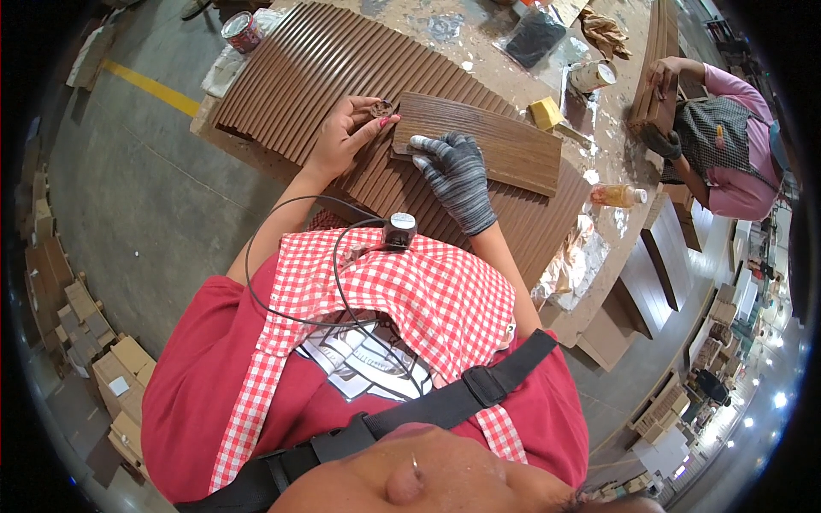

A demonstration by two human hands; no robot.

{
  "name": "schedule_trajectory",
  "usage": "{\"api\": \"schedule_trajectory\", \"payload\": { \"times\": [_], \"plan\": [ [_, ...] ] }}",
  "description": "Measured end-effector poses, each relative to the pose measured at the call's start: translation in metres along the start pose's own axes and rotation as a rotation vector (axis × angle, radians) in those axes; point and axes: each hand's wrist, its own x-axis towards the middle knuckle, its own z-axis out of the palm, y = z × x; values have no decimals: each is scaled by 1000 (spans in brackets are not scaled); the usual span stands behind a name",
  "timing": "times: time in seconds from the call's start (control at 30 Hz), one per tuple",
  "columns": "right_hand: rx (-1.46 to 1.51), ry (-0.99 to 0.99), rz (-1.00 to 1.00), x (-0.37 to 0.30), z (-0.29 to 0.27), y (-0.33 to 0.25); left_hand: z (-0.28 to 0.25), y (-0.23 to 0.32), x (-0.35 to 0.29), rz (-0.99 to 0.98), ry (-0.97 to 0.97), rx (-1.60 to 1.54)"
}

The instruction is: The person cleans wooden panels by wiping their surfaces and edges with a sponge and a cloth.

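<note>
View from above of a person in a red shirt and red-checked apron standing at a tabletop (599, 282) covered with a wide ribbed brown panel (325, 77). A smaller flat wood-grain board (496, 145) lies on top of the ribbed panel, just in front of the person. The right hand (457, 171), in a dark grey knit glove, presses flat and open on the near left corner of the board, pinning it down. The bare left hand (346, 132) holds a small round brown object (382, 108) pinched in its fingertips right at the board's left end; what that object is cannot be made out. The work appears to be a touch-up or finishing of the board's end, and the next move likely calls for keeping the board steady while the left hand works along the edge. Room is tight on the right: a yellow sponge block (545, 112), a white tin (592, 75) and an orange bottle (617, 195) sit near the board, and a co-worker in pink stands beyond. The ribbed panel to the left lies open
</note>
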Motion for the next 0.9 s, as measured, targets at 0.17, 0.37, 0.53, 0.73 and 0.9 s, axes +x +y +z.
{"api": "schedule_trajectory", "payload": {
  "times": [0.17, 0.37, 0.53, 0.73, 0.9],
  "plan": [
    [-12, -22, 3, -1, -1, 0, -2, -4, 0, 8, 10, 76],
    [26, -50, 29, 2, 0, 2, -2, -3, 1, -7, 3, 31],
    [41, -34, 22, 2, 0, 3, -2, 0, 2, -1, 1, 37],
    [172, -34, 52, 1, -3, 2, -3, -5, 2, 10, 0, 67],
    [227, 8, 56, 0, -4, 5, -3, -4, 2, -6, 0, 41]
  ]
}}
